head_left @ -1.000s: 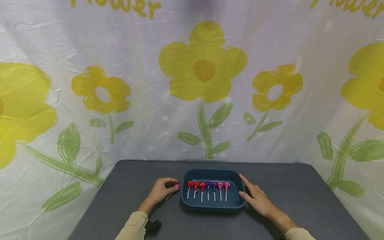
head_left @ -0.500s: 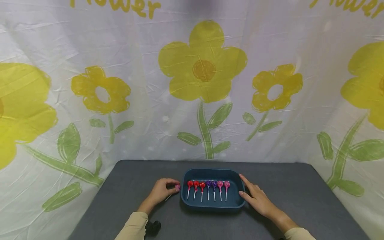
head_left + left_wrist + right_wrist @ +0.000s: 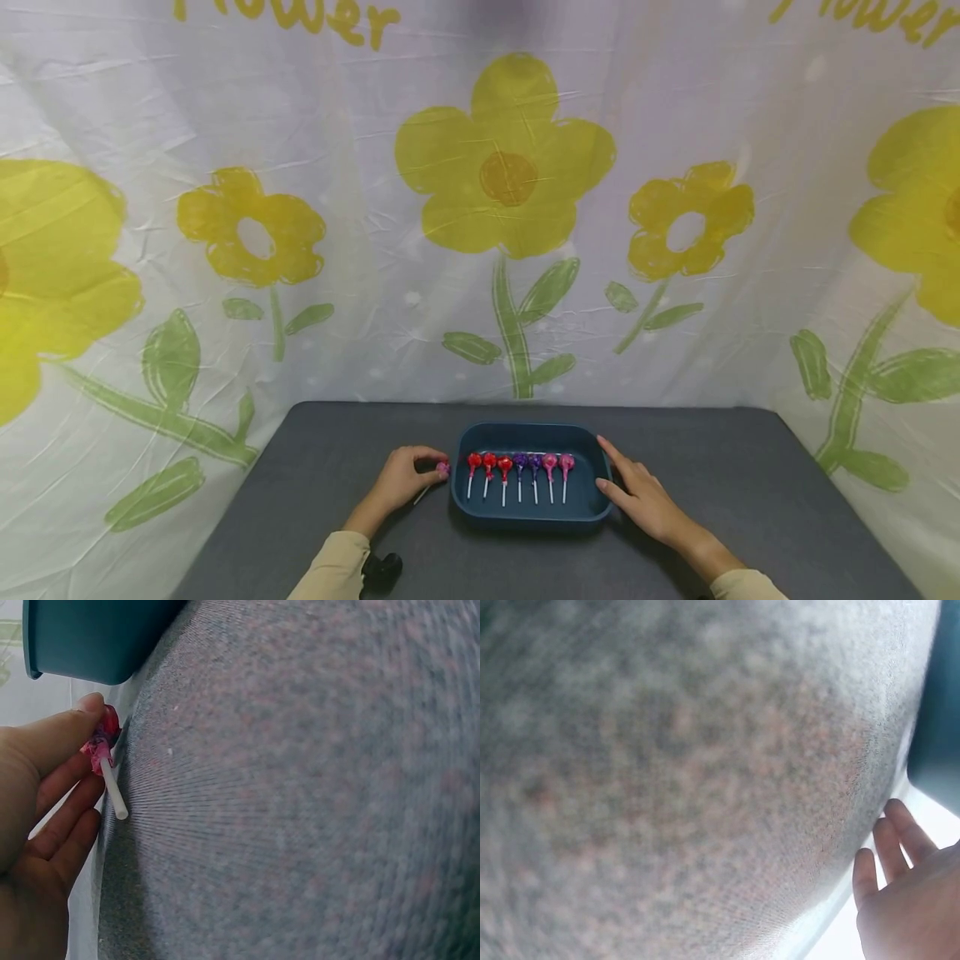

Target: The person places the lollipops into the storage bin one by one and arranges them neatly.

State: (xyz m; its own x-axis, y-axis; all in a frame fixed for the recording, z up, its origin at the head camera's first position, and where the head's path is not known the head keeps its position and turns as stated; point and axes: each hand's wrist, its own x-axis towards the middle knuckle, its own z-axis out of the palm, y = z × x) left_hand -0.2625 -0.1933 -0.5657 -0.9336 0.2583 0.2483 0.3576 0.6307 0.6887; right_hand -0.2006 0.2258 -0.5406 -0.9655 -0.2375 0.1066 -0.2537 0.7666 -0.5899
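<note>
Between thumb and fingers, my left hand (image 3: 405, 478) pinches a pink lollipop (image 3: 102, 742) by its wrapped head, just left of the blue tray (image 3: 525, 518). Its white stick points down toward the table in the left wrist view. Inside the tray lies a row of lollipops: three red ones (image 3: 489, 460), two purple ones (image 3: 521, 461) and two pink ones (image 3: 550, 462), sticks toward me. My right hand (image 3: 647, 502) rests against the tray's right end with fingers extended, thumb at the near part of the rim. The right wrist view shows some of its fingers (image 3: 889, 844) beside the tray.
The tray stands on a dark grey table (image 3: 720, 467). Behind the table hangs a white curtain (image 3: 390, 333) printed with yellow flowers. A small black object (image 3: 382, 570) is at my left wrist.
Over the last second the left hand has shifted very slightly toward the tray with the lollipop. The right hand and the tray look unmoved.
</note>
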